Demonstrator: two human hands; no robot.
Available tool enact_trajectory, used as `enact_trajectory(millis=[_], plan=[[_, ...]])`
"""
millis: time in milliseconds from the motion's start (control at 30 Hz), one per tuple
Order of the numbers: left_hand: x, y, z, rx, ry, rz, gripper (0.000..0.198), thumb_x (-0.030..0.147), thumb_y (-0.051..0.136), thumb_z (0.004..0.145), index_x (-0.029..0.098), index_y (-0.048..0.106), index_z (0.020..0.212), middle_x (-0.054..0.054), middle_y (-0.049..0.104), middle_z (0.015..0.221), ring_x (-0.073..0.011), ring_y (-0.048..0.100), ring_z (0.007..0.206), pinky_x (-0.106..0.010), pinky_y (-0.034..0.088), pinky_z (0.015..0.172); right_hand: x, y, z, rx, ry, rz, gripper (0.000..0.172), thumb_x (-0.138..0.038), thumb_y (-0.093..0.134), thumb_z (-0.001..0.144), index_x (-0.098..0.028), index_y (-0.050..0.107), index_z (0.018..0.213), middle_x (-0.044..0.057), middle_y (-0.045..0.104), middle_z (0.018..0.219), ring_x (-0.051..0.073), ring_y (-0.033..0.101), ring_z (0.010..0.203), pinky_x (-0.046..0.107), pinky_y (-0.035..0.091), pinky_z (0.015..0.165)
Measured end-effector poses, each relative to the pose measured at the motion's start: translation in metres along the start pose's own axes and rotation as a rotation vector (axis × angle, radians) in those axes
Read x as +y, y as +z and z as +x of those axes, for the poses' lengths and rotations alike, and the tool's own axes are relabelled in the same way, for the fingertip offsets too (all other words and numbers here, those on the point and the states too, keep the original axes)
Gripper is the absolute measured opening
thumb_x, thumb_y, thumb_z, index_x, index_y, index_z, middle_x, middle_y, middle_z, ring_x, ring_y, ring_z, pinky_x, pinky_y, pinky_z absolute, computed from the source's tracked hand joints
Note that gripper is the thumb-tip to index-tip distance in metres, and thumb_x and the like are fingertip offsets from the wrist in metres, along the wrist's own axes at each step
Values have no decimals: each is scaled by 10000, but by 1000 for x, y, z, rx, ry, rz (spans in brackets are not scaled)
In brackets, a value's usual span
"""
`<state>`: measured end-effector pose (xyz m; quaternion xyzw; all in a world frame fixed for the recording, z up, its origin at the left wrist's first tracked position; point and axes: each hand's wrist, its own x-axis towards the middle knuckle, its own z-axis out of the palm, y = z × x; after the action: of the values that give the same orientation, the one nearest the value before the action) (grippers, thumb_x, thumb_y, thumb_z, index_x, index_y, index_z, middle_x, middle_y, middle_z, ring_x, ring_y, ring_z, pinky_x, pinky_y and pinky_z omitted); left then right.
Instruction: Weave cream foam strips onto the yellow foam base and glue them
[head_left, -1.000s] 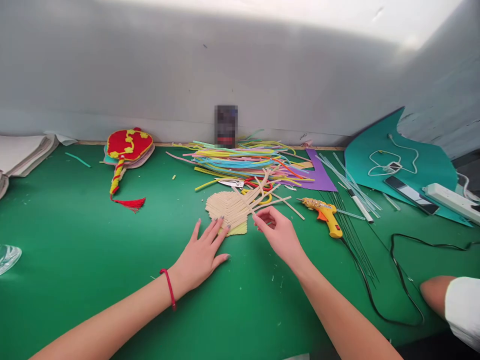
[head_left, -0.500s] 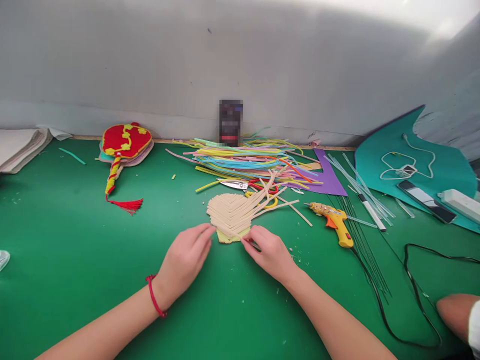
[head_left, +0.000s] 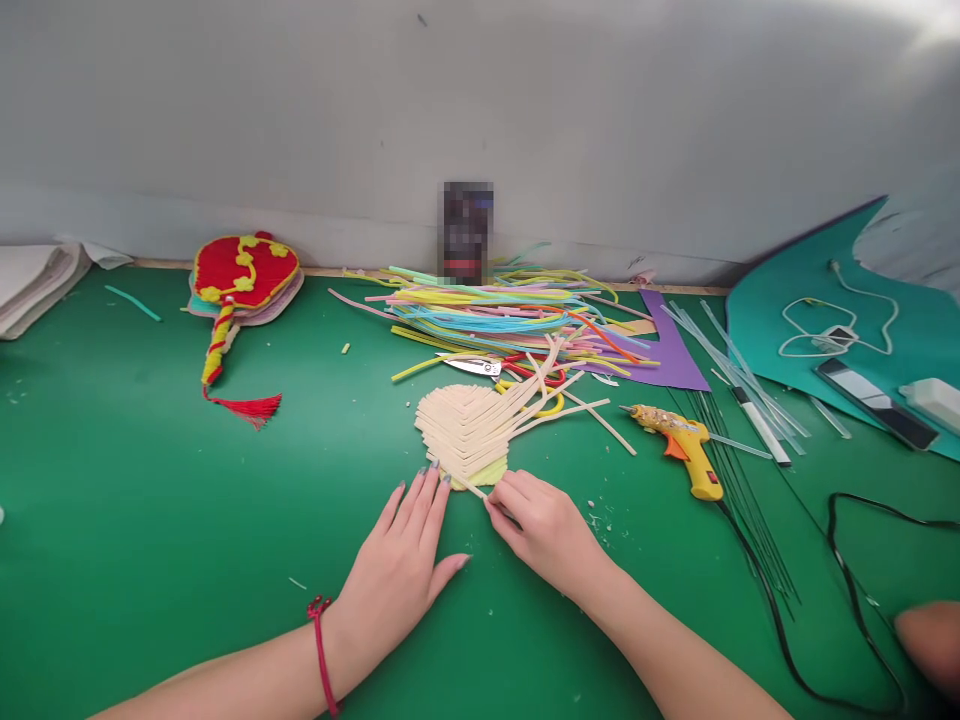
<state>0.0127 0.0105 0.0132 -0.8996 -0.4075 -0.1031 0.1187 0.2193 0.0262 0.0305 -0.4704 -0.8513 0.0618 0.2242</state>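
A fan-shaped piece (head_left: 463, 425) covered in cream strips laid in a V pattern lies mid-table, its yellow backing (head_left: 493, 472) bare at the lower edge. My left hand (head_left: 409, 540) is flat with fingers stretched, its fingertips pressing on the lower left edge of the piece. Between thumb and fingers, my right hand (head_left: 536, 515) pinches the end of a cream strip (head_left: 472, 487) that runs diagonally down across the bottom of the piece. Other cream strips (head_left: 551, 375) stick out loosely to the upper right, over the scissors (head_left: 472, 366).
Behind the piece is a pile of coloured strips (head_left: 480, 318), with a blurred dark device (head_left: 466, 235) against the wall. A yellow glue gun (head_left: 694, 455) and its black cord lie right, near thin wires and glue sticks (head_left: 750, 385). A red tasselled fan (head_left: 244, 272) lies left.
My left hand has opened from closed fingers and flattened against the piece's lower left edge. My right hand has drawn the strip's end slightly downward. The view has shifted slightly.
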Motion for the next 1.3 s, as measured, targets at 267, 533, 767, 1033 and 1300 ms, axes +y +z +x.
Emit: enact_trajectory(millis=[267, 533, 767, 1033, 1300], plan=[[-1, 4, 0, -37, -72, -14, 681, 508, 280, 959, 20, 343, 1429, -211, 432, 1432, -325, 469, 1284, -460, 385, 1030, -1, -5, 0, -25, 23, 46, 212, -132, 422, 919, -206, 479, 729, 8, 547, 672, 132, 501, 626, 238, 364, 575], [-1, 1, 1, 9, -89, -10, 704, 529, 275, 952, 23, 327, 1438, -221, 452, 1417, -347, 469, 1278, -467, 376, 1030, -1, -10, -1, -59, 42, -1, 216, -143, 415, 915, -213, 477, 720, 12, 547, 672, 140, 495, 620, 251, 370, 566], [-2, 2, 5, -60, -66, -41, 673, 529, 307, 945, 45, 407, 1402, -214, 422, 1441, -347, 431, 1309, -500, 372, 1030, 0, -7, -2, -80, 32, -26, 222, -142, 410, 919, -207, 468, 715, 12, 539, 671, 138, 492, 615, 245, 361, 566], [-3, 3, 6, -95, -49, -71, 612, 500, 314, 955, 91, 430, 1395, -177, 430, 1444, -323, 439, 1310, -503, 369, 1044, 3, -8, -7, -143, 120, 23, 192, -165, 395, 937, -214, 488, 776, -2, 560, 741, 103, 512, 530, 233, 339, 475], [-3, 5, 6, -75, -71, -125, 588, 486, 359, 948, 137, 400, 1420, -149, 447, 1442, -309, 434, 1318, -484, 348, 1075, -4, 3, 0, -68, 229, -12, 133, -247, 470, 942, -236, 590, 998, 12, 630, 887, 101, 601, 591, 225, 351, 452]])
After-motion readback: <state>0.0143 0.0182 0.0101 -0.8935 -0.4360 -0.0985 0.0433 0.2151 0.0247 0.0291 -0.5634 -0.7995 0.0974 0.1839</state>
